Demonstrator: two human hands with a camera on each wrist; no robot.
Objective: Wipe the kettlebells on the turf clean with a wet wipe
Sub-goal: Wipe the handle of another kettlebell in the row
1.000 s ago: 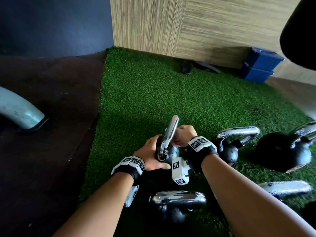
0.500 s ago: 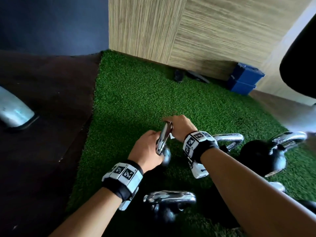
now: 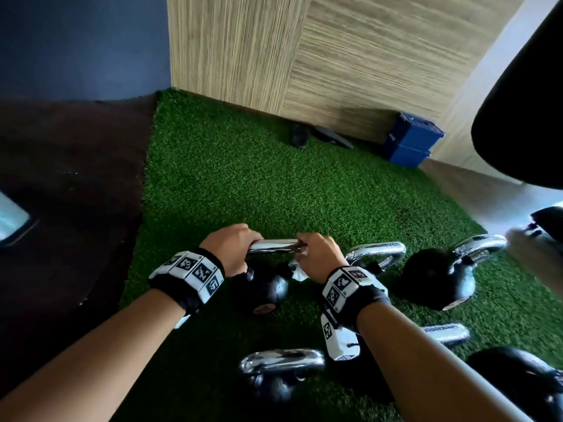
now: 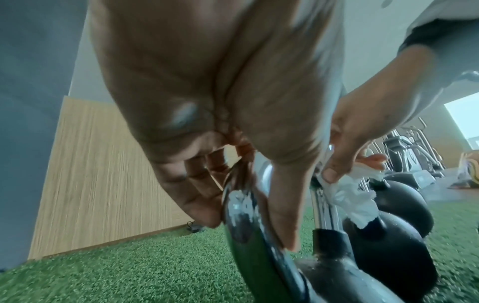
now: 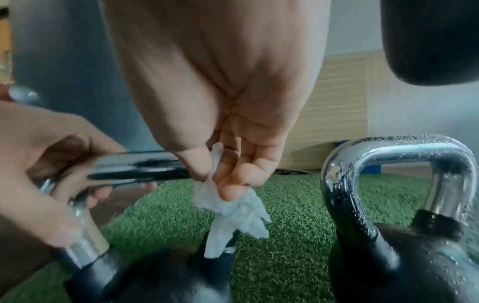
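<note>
1. Containers: we see two stacked blue boxes (image 3: 409,141) at the wood-panel wall (image 3: 335,56), lids on, contents hidden.
2. We tag the kettlebell (image 3: 268,287) as upright on the turf (image 3: 243,178): black ball, shiny chrome handle (image 3: 274,246), one among several black kettlebells.
3. Left hand (image 3: 231,248) curls its fingers round the handle's left end, gripping it.
4. Right hand (image 3: 316,254) sits at the handle's right end, thumb and fingers pinching a crumpled white wet wipe (image 5: 233,205) against the chrome.
5. Only the right wrist view shows us the wipe hanging down to the ball, plus droplets on the neighbouring kettlebell (image 5: 404,225).
6. Only the left wrist view shows us gym machines (image 4: 404,155) behind.
</note>
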